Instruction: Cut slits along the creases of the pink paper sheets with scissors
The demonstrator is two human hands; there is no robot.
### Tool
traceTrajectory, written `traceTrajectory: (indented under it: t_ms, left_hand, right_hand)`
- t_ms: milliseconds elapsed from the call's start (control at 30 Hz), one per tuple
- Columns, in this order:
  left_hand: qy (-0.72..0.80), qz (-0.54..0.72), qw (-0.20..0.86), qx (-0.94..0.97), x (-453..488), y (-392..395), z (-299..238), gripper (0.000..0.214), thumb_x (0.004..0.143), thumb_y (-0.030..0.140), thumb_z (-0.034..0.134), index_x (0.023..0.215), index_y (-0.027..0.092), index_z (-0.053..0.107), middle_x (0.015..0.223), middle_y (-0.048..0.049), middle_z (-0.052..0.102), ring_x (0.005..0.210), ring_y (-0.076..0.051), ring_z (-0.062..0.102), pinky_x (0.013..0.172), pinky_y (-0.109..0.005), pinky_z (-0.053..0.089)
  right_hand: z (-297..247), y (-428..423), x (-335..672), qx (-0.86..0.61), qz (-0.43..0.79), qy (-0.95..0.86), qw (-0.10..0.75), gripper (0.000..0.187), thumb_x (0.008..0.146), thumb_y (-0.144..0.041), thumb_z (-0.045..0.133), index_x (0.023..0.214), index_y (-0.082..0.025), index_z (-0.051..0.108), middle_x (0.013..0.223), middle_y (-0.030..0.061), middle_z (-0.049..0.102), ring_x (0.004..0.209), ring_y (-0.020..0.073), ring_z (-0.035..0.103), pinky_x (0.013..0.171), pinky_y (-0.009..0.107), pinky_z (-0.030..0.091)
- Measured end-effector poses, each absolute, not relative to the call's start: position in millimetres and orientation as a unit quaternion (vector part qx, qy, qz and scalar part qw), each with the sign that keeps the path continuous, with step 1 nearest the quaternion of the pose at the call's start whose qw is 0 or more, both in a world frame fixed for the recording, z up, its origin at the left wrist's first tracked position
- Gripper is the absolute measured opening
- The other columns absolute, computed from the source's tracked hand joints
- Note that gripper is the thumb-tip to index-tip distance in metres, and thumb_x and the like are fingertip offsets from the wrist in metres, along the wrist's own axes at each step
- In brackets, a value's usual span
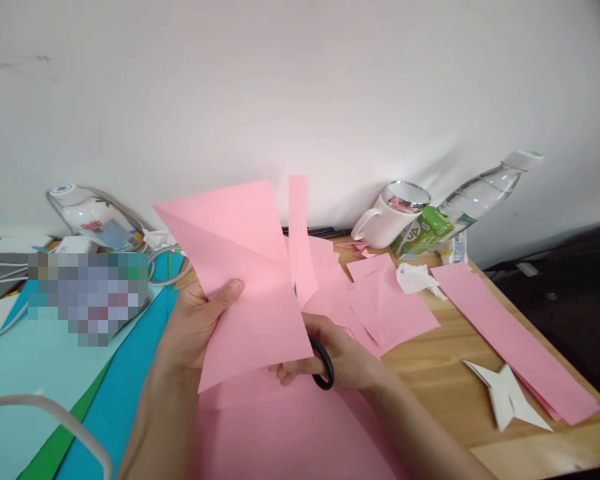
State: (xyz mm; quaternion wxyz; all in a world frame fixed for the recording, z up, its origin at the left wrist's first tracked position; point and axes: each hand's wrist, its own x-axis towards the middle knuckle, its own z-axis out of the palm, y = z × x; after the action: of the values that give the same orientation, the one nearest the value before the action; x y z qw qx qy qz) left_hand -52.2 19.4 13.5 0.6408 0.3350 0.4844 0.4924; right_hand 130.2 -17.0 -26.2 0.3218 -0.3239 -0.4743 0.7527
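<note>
My left hand [195, 323] grips a creased pink sheet of paper [253, 280] by its left side, thumb on top and fingers behind. At the sheet's lower right, my right hand [325, 353] is closed on scissors [324, 365]. Only a black handle loop shows clearly; the blades are mostly hidden by the paper. A narrow pink strip [299, 233] stands up along the sheet's right edge, apart from it at the top. Where the strip meets the sheet lower down is hard to make out. Larger pink paper [300, 433] lies beneath both hands.
Pink pieces [400, 303] and long pink strips [515, 340] lie to the right, near a folded white paper star [510, 397]. Behind stand a white mug [387, 217], a green carton [423, 232] and a tilted clear bottle [490, 190]. Blue sheets [125, 387], a cable [65, 420] and a white bottle [93, 217] are left.
</note>
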Motion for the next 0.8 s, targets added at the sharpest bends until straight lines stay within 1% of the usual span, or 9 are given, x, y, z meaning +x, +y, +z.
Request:
traceTrajectory:
  t_ms: [100,233,333,467,533,600,700,767,800]
  left_hand:
    - [0.503,0.460,0.647,0.343,-53,21,12,0.021,0.061,0.028,0.077,0.075,0.014,0.068,0.060,-0.0043,0.069,0.043,-0.020,0.060,0.037,-0.028,0.048]
    - [0.493,0.468,0.652,0.336,-54,22,7,0.024,0.061,0.028,0.077,0.081,0.015,0.070,0.068,-0.0053,0.072,0.056,-0.024,0.066,0.043,-0.029,0.051]
    - [0.482,0.490,0.642,0.339,-55,21,4,0.024,0.062,0.028,0.077,0.081,0.016,0.070,0.070,-0.0055,0.072,0.062,-0.025,0.067,0.047,-0.029,0.052]
    - [0.461,0.553,0.604,0.342,-58,23,3,0.021,0.063,0.028,0.076,0.080,0.017,0.071,0.071,-0.0034,0.072,0.071,-0.023,0.068,0.062,-0.030,0.055]
    - [0.442,0.571,0.603,0.340,-60,25,3,0.016,0.064,0.027,0.076,0.077,0.018,0.070,0.069,-0.0013,0.070,0.068,-0.019,0.067,0.062,-0.026,0.054]
    - [0.413,0.578,0.617,0.339,-61,26,4,0.013,0.061,0.025,0.078,0.065,0.017,0.068,0.059,0.0023,0.065,0.056,-0.011,0.061,0.054,-0.020,0.051]
    - [0.376,0.559,0.660,0.332,-60,27,6,0.025,0.055,0.026,0.082,0.050,0.016,0.060,0.046,0.0058,0.055,0.042,-0.005,0.051,0.044,-0.015,0.047]
    - [0.373,0.549,0.673,0.328,-58,27,6,0.021,0.058,0.028,0.081,0.056,0.017,0.064,0.053,0.0040,0.061,0.050,-0.008,0.057,0.048,-0.016,0.050]
    - [0.375,0.548,0.672,0.328,-57,26,5,0.017,0.060,0.027,0.080,0.066,0.018,0.067,0.062,0.0024,0.066,0.060,-0.012,0.063,0.054,-0.019,0.053]
  right_hand:
    - [-28,-16,129,-0.320,0.713,-0.506,0.364,0.014,0.069,-0.017,0.070,0.078,-0.014,0.059,0.068,-0.0025,0.057,0.063,0.0109,0.054,0.062,0.023,0.045]
    - [-28,-17,125,-0.327,0.673,-0.519,0.413,0.016,0.066,-0.012,0.071,0.072,-0.016,0.056,0.064,-0.0057,0.049,0.061,0.0090,0.046,0.059,0.020,0.040]
    - [-27,-19,123,-0.325,0.670,-0.525,0.411,0.020,0.065,-0.011,0.072,0.071,-0.016,0.054,0.063,-0.0064,0.046,0.060,0.0088,0.042,0.061,0.021,0.040]
    - [-28,-18,130,-0.306,0.682,-0.549,0.375,0.020,0.065,-0.015,0.074,0.074,-0.016,0.056,0.065,-0.0058,0.042,0.060,0.0090,0.040,0.060,0.022,0.039]
    - [-29,-15,135,-0.306,0.682,-0.552,0.370,0.018,0.067,-0.018,0.072,0.076,-0.016,0.056,0.065,-0.0057,0.041,0.059,0.0087,0.039,0.058,0.021,0.037]
    - [-29,-13,140,-0.301,0.665,-0.559,0.394,0.015,0.068,-0.017,0.069,0.074,-0.016,0.055,0.065,-0.0052,0.042,0.059,0.0087,0.039,0.058,0.021,0.036]
    - [-28,-13,143,-0.314,0.619,-0.570,0.440,0.015,0.067,-0.008,0.061,0.066,-0.017,0.049,0.060,-0.0061,0.040,0.054,0.0073,0.035,0.052,0.019,0.033]
    - [-26,-13,142,-0.345,0.588,-0.581,0.445,0.018,0.064,-0.003,0.055,0.063,-0.018,0.045,0.058,-0.0066,0.037,0.052,0.0067,0.032,0.049,0.019,0.030]
    - [-25,-14,141,-0.359,0.576,-0.586,0.442,0.018,0.062,-0.002,0.052,0.062,-0.018,0.045,0.058,-0.0062,0.038,0.052,0.0070,0.032,0.048,0.019,0.030]
